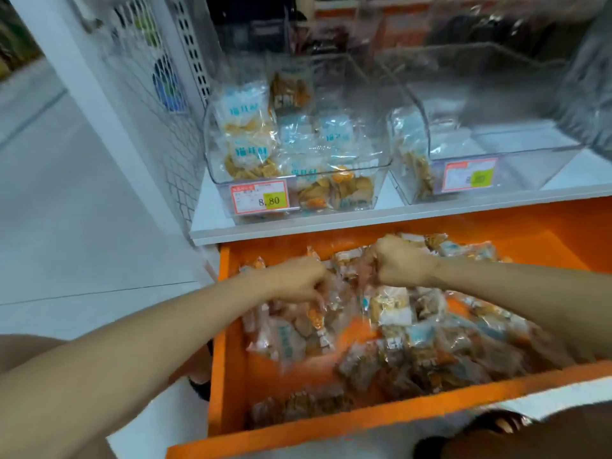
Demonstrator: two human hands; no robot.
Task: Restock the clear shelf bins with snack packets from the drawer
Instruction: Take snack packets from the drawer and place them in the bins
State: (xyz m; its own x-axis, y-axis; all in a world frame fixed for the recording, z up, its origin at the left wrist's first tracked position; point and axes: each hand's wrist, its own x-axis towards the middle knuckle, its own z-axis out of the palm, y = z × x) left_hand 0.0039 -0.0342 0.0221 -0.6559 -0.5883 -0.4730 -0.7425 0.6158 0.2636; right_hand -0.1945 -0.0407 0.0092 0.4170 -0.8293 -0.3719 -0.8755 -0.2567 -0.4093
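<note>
One orange drawer standing pulled open, snack packets too many and blurred to count lying heaped inside, left hand and right hand both curling fingers closed on packets, two clear shelf bins above, left bin holding roughly ten packets, right bin showing one, two price labels

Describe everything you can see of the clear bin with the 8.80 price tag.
The left clear bin is see-through plastic with a rounded, open front lip. It stands upright on the white shelf, beside a nearly empty second bin. Snack packets with pale blue labels fill it partway. A red-bordered price tag with a yellow patch sits on its front. No hand touches it.
</note>
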